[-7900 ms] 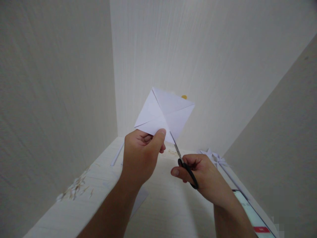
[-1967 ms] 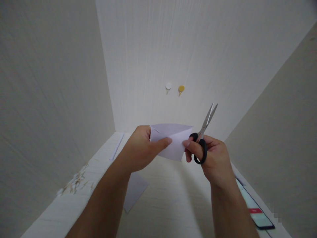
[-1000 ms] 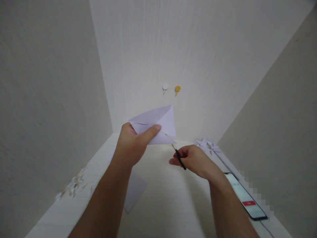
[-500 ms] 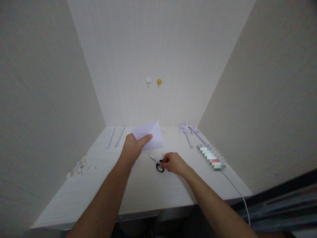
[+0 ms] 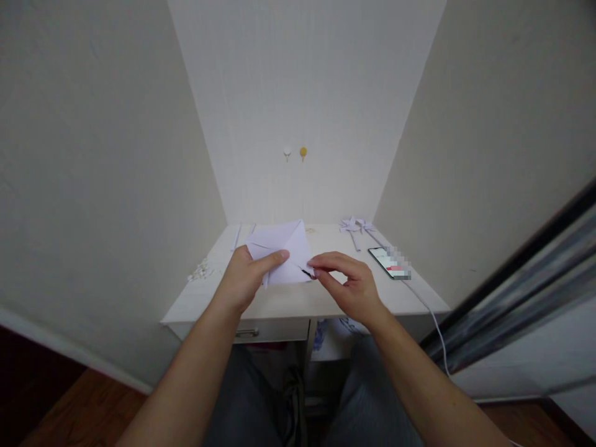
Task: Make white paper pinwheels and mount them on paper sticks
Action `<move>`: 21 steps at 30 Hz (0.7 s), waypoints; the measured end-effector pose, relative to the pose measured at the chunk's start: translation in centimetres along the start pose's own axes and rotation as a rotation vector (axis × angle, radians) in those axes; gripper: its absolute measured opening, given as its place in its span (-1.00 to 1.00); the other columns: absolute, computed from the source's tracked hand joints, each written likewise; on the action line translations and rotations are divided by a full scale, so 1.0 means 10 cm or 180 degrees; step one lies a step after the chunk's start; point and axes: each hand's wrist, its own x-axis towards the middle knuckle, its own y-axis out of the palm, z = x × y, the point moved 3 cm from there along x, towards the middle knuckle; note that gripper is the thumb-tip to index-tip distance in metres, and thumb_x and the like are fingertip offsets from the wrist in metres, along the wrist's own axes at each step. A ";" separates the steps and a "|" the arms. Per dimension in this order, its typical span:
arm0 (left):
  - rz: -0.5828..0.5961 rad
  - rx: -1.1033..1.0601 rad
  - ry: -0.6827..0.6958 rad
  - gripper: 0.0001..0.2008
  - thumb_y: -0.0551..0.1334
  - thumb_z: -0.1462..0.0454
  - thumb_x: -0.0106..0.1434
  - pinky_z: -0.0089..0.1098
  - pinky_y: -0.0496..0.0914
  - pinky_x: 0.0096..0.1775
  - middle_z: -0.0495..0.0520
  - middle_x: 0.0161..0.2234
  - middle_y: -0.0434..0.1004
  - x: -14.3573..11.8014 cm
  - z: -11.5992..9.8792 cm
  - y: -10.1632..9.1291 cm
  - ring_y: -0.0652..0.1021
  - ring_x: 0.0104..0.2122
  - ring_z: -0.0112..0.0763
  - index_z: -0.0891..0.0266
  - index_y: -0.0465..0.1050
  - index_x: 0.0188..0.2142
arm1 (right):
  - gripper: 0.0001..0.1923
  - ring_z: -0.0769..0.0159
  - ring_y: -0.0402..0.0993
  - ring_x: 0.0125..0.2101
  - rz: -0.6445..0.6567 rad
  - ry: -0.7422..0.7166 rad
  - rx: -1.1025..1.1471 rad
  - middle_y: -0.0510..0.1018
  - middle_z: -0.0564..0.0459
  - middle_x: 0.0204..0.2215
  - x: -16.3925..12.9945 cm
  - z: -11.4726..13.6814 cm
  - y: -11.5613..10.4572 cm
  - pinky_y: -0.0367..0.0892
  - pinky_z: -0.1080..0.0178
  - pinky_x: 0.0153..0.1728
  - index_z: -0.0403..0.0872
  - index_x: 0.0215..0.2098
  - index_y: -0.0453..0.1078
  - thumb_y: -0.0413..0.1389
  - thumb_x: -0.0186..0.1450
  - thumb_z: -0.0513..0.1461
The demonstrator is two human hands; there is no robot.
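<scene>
My left hand [image 5: 244, 273] pinches a folded sheet of pale lilac paper [image 5: 282, 236], thumb on top and fingers beneath. Diagonal creases run across the sheet, which is raised above the table. At its lower right edge my right hand [image 5: 351, 279] grips the scissors [image 5: 307, 273] by the handle. Only a thin dark part of them shows in front of the paper; the rest is hidden by my fingers or too blurred to make out. Whether the blades touch the paper, I cannot tell.
Two paper pinwheels on sticks [image 5: 356, 225] lie at the back right of the white table [image 5: 284, 301]. Nearer is a phone [image 5: 384, 261] with a white cable [image 5: 431, 310]. Small scraps [image 5: 200, 270] and rolled paper sticks [image 5: 236, 237] lie on the left.
My right hand has lifted the scissors off the table and brought them to the paper's right edge. My left hand still holds the sheet. The view has shifted back, showing my legs and a drawer.
</scene>
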 end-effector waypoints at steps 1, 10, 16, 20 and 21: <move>0.0033 0.0009 0.0013 -0.55 0.58 0.21 -0.04 -0.28 0.52 -0.10 0.22 -0.13 0.75 -0.05 -0.04 0.02 0.68 -0.18 -0.15 0.32 0.69 -0.14 | -0.80 0.24 0.66 -0.17 0.0029 -0.0124 -0.0051 0.74 0.01 -0.20 -0.01 0.09 -0.02 0.54 0.14 -0.07 0.05 -0.14 0.65 0.19 0.37 -0.29; 0.0269 0.0312 0.0298 -0.61 0.52 0.18 0.10 -0.24 0.49 -0.02 0.20 -0.05 0.72 -0.37 -0.22 0.08 0.66 -0.10 -0.11 0.30 0.68 -0.09 | -0.88 0.24 0.67 -0.18 0.0228 -0.0187 0.0040 0.75 0.01 -0.23 -0.11 0.47 -0.14 0.54 0.21 -0.09 0.03 -0.17 0.67 0.27 0.37 -0.25; 0.0056 0.0316 0.0384 -0.61 0.52 0.18 0.12 -0.24 0.51 0.00 0.20 -0.05 0.72 -0.54 -0.21 0.04 0.66 -0.08 -0.09 0.31 0.67 -0.07 | -0.91 0.23 0.67 -0.25 -0.0142 0.0299 0.0500 0.74 0.00 -0.27 -0.25 0.47 -0.02 0.55 0.19 -0.16 0.02 -0.20 0.67 0.30 0.34 -0.23; -0.0085 0.0282 0.0373 -0.60 0.51 0.18 0.12 -0.23 0.53 -0.01 0.21 -0.06 0.72 -0.55 -0.10 0.04 0.66 -0.06 -0.07 0.31 0.67 -0.07 | -0.90 0.22 0.68 -0.31 -0.0345 0.0683 0.0854 0.73 0.00 -0.30 -0.33 0.38 0.05 0.58 0.19 -0.22 0.01 -0.22 0.67 0.34 0.31 -0.17; -0.0116 0.0274 0.0363 -0.60 0.51 0.17 0.12 -0.23 0.53 -0.02 0.21 -0.07 0.72 -0.52 -0.07 0.04 0.66 -0.07 -0.06 0.32 0.66 -0.07 | -0.89 0.21 0.68 -0.31 -0.0374 0.0740 0.0906 0.73 0.00 -0.29 -0.33 0.35 0.06 0.59 0.17 -0.21 0.01 -0.22 0.67 0.35 0.31 -0.15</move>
